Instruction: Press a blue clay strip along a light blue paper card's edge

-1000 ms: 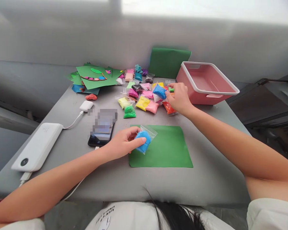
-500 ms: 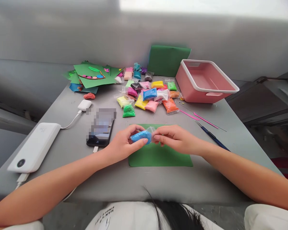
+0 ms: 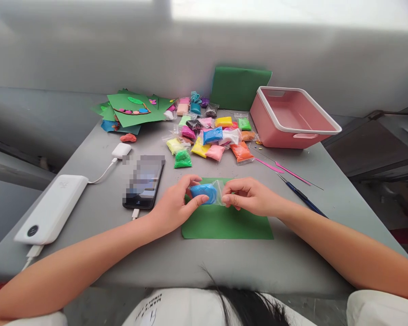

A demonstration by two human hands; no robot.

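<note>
Between my hands is a clear plastic bag of blue modelling clay, held above a green sheet of paper. My left hand grips the clay-filled end, thumb in front and fingers behind. At the bag's see-through right end, my right hand pinches the plastic between thumb and fingers. Beyond the paper lies a heap of small clay bags in many colours, among them a green clay bag, an orange clay bag and another blue one.
A pink basket stands at the back right. Pink tools and a dark blue pen-like tool lie on the right. Left are a phone, a white power bank with cables, and green sheets with clay shapes.
The blue clay bag has turned slightly, and more of its clear end shows between my hands. Both hands keep their hold. The whole view has shifted a little.
</note>
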